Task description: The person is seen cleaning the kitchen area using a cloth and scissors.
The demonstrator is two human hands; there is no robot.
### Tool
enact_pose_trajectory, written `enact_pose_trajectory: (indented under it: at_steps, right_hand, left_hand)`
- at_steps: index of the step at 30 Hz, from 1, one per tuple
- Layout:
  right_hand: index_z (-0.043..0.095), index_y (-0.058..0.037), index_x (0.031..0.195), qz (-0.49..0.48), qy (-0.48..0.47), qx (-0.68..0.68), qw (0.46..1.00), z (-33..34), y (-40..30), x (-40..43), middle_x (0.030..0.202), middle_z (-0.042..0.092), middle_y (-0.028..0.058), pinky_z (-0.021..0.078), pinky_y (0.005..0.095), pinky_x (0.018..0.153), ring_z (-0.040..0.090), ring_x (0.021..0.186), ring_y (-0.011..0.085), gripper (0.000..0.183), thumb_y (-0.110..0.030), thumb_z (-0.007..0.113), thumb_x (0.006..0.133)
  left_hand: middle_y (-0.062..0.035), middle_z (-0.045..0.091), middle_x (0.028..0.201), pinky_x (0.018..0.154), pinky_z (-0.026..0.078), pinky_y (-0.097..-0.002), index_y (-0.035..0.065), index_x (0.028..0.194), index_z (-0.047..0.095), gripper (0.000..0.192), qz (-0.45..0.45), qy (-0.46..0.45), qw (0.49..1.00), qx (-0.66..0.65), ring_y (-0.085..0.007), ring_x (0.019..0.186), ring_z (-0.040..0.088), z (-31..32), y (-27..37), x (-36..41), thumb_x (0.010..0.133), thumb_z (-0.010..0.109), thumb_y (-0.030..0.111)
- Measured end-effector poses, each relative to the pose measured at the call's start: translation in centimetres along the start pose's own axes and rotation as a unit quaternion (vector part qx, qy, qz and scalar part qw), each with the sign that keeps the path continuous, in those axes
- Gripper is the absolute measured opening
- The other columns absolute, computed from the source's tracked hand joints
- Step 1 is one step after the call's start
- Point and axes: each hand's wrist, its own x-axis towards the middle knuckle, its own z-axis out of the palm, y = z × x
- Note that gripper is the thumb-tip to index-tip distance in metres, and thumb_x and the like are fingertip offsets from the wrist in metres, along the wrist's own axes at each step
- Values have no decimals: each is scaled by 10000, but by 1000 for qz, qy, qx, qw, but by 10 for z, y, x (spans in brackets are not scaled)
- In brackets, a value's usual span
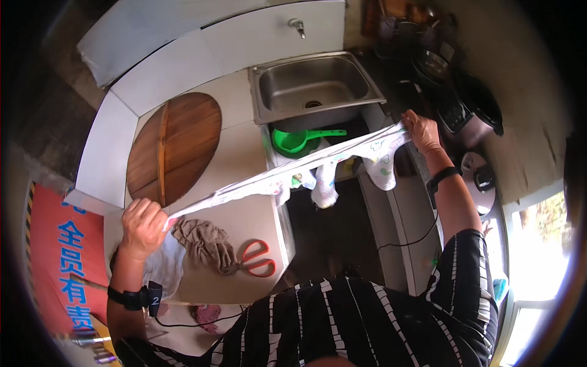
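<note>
A white printed cloth (275, 176) is stretched taut between both hands, slanting up to the right, with loose folds hanging from its lower edge. My left hand (143, 227) grips the cloth's lower left end. At the upper right end, my right hand (421, 130) is closed on it, beyond the right side of the counter gap. Beneath my left hand lie a pale cloth (166, 266) and a crumpled brown cloth (206, 241) on the light countertop (238, 160). Scissors with red handles (259, 267) rest beside the brown cloth, their blades hidden.
A round wooden lid (188, 142) lies on the counter at left. A steel sink (316, 82) stands at the back below a tap (297, 27), with a green plastic ladle (293, 140) under its front edge. Cookers (477, 103) line the right side; a cable hangs near my right arm.
</note>
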Motion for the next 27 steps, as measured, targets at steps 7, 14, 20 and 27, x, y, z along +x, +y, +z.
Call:
enact_pose_trajectory:
  at_steps: [7, 14, 20, 27]
  right_hand:
    - [524, -158, 926, 78, -32, -37, 996, 21, 23, -29, 722, 634, 118, 489, 429, 590, 625, 681, 320, 184, -332, 469, 895]
    - [569, -92, 965, 51, -127, 187, 973, -9, -41, -38, 818, 631, 141, 491, 407, 694, 616, 791, 328, 333, -400, 579, 842]
    - [577, -48, 969, -98, -160, 295, 937, -31, -70, -34, 887, 590, 90, 484, 340, 747, 598, 841, 262, 440, -173, 803, 613]
    - [597, -54, 984, -18, -158, 404, 901, -23, -86, -38, 919, 571, 57, 461, 287, 776, 570, 885, 178, 261, -93, 691, 744]
  left_hand:
    - [-122, 432, 651, 551, 378, -414, 39, 632, 435, 251, -51, -18, 998, -10, -310, 617, 462, 26, -8, -11, 777, 585, 180]
    - [-151, 568, 758, 589, 438, -388, -40, 742, 524, 133, -159, 17, 964, -214, -328, 654, 547, 18, 32, 41, 807, 562, 70]
    - [-187, 639, 947, 837, 475, -342, -67, 879, 596, 290, -215, 79, 826, -515, -287, 914, 628, 15, 48, 76, 915, 476, 194]
    - [-186, 619, 943, 836, 464, -316, -4, 940, 542, 308, -239, 93, 576, -777, -226, 885, 617, 39, 64, 75, 968, 400, 268]
